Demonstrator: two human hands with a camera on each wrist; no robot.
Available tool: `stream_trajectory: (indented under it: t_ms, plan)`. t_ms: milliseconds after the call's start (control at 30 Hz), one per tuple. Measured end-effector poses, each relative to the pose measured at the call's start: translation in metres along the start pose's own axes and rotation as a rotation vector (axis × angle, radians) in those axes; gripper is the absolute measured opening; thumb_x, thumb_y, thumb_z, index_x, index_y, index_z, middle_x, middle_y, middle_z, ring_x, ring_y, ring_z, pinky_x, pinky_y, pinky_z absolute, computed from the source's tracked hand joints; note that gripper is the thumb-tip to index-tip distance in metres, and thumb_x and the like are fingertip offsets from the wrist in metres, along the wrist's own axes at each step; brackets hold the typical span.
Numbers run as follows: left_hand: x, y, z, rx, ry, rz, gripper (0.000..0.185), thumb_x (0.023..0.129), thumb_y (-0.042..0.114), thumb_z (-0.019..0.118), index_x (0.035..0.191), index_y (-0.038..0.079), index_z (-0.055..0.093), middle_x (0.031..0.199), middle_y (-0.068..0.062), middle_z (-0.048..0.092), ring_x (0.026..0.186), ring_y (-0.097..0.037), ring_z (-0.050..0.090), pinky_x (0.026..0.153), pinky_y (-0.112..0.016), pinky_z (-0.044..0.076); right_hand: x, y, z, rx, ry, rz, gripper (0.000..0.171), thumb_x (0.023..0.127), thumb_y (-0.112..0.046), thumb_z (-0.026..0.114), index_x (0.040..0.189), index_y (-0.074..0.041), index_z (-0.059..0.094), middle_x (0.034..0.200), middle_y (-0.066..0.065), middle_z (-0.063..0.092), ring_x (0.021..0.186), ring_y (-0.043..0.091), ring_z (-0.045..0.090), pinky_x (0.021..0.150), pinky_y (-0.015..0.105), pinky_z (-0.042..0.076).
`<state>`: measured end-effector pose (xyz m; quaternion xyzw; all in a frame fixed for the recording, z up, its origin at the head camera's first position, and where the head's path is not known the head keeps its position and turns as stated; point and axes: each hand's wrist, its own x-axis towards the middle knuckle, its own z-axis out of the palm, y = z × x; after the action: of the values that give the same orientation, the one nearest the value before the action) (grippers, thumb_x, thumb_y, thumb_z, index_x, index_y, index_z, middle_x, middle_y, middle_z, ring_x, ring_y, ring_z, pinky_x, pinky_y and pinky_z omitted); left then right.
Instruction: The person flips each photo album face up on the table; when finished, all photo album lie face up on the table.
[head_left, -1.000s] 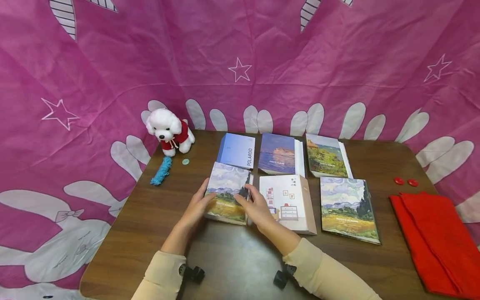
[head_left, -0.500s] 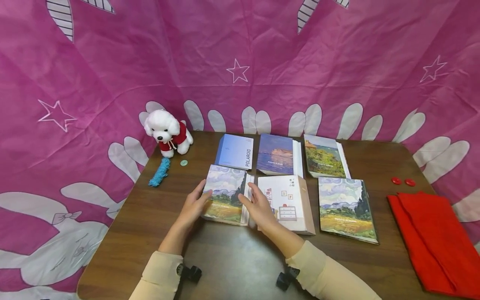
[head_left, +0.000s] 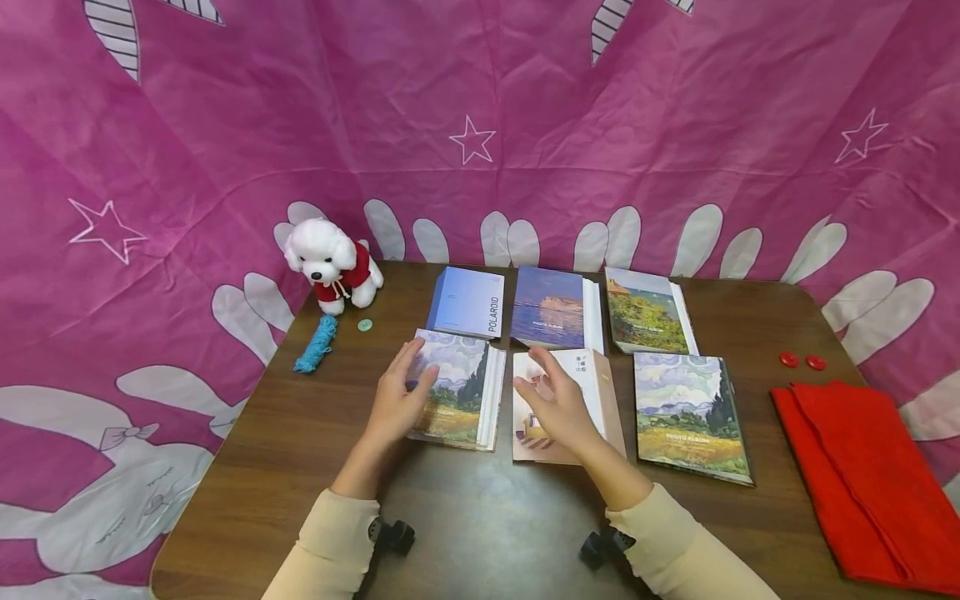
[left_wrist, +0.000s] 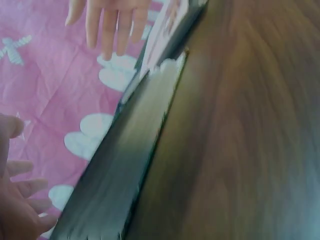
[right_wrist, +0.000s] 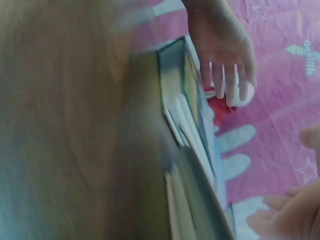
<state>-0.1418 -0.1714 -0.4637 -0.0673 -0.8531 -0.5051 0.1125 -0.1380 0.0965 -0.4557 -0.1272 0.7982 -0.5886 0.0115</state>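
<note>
A photo album with a painted landscape cover (head_left: 457,392) lies flat at the front left of a group of albums. Over its left part my left hand (head_left: 396,402) is raised, fingers extended and holding nothing; the album's page edge (left_wrist: 120,145) shows beside it in the left wrist view. My right hand (head_left: 561,410) hovers with spread fingers above a white album with drawn furniture (head_left: 531,446), hiding much of its cover. In the right wrist view the right hand (right_wrist: 295,215) is apart from the albums' edges.
Behind are a blue POLAROID album (head_left: 468,302), a sea-cliff album (head_left: 551,308) and a garden album (head_left: 648,312). Another landscape album (head_left: 690,417) lies right, near red cloth (head_left: 862,483) and two red discs (head_left: 816,362). A plush dog (head_left: 330,262) and blue cord (head_left: 317,343) stand left.
Both hands have let go of the left landscape album and lifted. The right hand has moved right, over the white album. The landscape album has shifted slightly and now lies alone on the table.
</note>
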Motion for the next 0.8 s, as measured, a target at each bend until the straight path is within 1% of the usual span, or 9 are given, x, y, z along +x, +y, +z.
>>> stream_trajectory:
  t_ms: [67, 100, 133, 200, 267, 367, 467, 667, 800]
  plan:
    - [0.001, 0.006, 0.005, -0.040, 0.010, 0.023, 0.051, 0.101, 0.020, 0.062, 0.147, 0.000, 0.050, 0.147, -0.023, 0.051, 0.126, -0.041, 0.057, 0.106, -0.055, 0.045, 0.000, 0.000, -0.008, -0.051, 0.006, -0.029, 0.063, 0.101, -0.025, 0.064, 0.153, 0.001, 0.038, 0.154, 0.021, 0.044, 0.144, 0.036, 0.039, 0.118, 0.052, 0.032]
    - [0.001, 0.008, 0.008, -0.057, 0.012, 0.032, 0.049, 0.102, 0.020, 0.062, 0.146, 0.001, 0.052, 0.146, -0.023, 0.052, 0.122, -0.041, 0.060, 0.101, -0.056, 0.049, 0.000, 0.000, -0.012, -0.068, 0.010, -0.039, 0.062, 0.101, -0.025, 0.063, 0.152, 0.001, 0.040, 0.154, 0.021, 0.044, 0.144, 0.035, 0.039, 0.118, 0.052, 0.032]
    - [0.001, 0.011, 0.012, -0.071, 0.011, 0.040, 0.047, 0.102, 0.020, 0.061, 0.145, 0.002, 0.053, 0.145, -0.022, 0.054, 0.119, -0.040, 0.062, 0.098, -0.056, 0.051, -0.001, 0.000, -0.016, -0.085, 0.014, -0.050, 0.061, 0.101, -0.025, 0.063, 0.152, 0.001, 0.040, 0.153, 0.021, 0.045, 0.144, 0.034, 0.038, 0.117, 0.052, 0.032]
    - [0.000, 0.016, 0.018, -0.107, -0.001, 0.048, 0.045, 0.103, 0.019, 0.060, 0.144, 0.003, 0.054, 0.145, -0.022, 0.054, 0.121, -0.040, 0.061, 0.097, -0.056, 0.052, -0.002, 0.001, -0.024, -0.113, 0.032, -0.060, 0.061, 0.102, -0.025, 0.063, 0.152, -0.001, 0.041, 0.154, 0.020, 0.045, 0.144, 0.034, 0.038, 0.117, 0.053, 0.032]
    - [-0.001, 0.021, 0.026, -0.135, -0.013, 0.053, 0.043, 0.103, 0.018, 0.059, 0.143, 0.002, 0.054, 0.147, -0.020, 0.053, 0.128, -0.040, 0.056, 0.102, -0.056, 0.049, -0.004, 0.003, -0.032, -0.146, 0.059, -0.060, 0.060, 0.101, -0.026, 0.064, 0.152, -0.003, 0.041, 0.154, 0.020, 0.044, 0.143, 0.037, 0.039, 0.115, 0.056, 0.034]
    - [-0.004, 0.025, 0.037, -0.163, -0.037, 0.053, 0.043, 0.104, 0.017, 0.058, 0.143, 0.000, 0.054, 0.148, -0.019, 0.052, 0.126, -0.039, 0.058, 0.103, -0.055, 0.048, -0.007, 0.007, -0.044, -0.211, 0.097, -0.044, 0.063, 0.101, -0.029, 0.064, 0.153, -0.004, 0.040, 0.155, 0.019, 0.043, 0.142, 0.040, 0.039, 0.113, 0.059, 0.036]
    - [-0.009, 0.027, 0.049, -0.195, -0.066, 0.048, 0.043, 0.104, 0.017, 0.058, 0.143, -0.001, 0.054, 0.148, -0.019, 0.051, 0.130, -0.038, 0.054, 0.109, -0.055, 0.042, -0.012, 0.013, -0.055, -0.257, 0.120, -0.002, 0.065, 0.102, -0.032, 0.062, 0.155, -0.004, 0.037, 0.156, 0.020, 0.041, 0.141, 0.043, 0.039, 0.112, 0.061, 0.035]
    - [-0.017, 0.032, 0.073, -0.239, -0.141, 0.037, 0.045, 0.104, 0.018, 0.057, 0.142, -0.005, 0.052, 0.151, -0.021, 0.047, 0.143, -0.035, 0.040, 0.119, -0.049, 0.030, -0.018, 0.026, -0.071, -0.220, 0.120, 0.154, 0.070, 0.104, -0.040, 0.057, 0.159, -0.006, 0.029, 0.162, 0.019, 0.032, 0.146, 0.042, 0.032, 0.116, 0.057, 0.032]
    - [-0.020, 0.037, 0.086, -0.228, -0.192, 0.019, 0.048, 0.105, 0.022, 0.056, 0.145, -0.003, 0.050, 0.155, -0.019, 0.043, 0.144, -0.035, 0.039, 0.118, -0.049, 0.031, -0.021, 0.033, -0.078, -0.240, 0.144, 0.199, 0.071, 0.103, -0.042, 0.056, 0.159, -0.007, 0.029, 0.162, 0.022, 0.029, 0.144, 0.045, 0.034, 0.114, 0.059, 0.034]
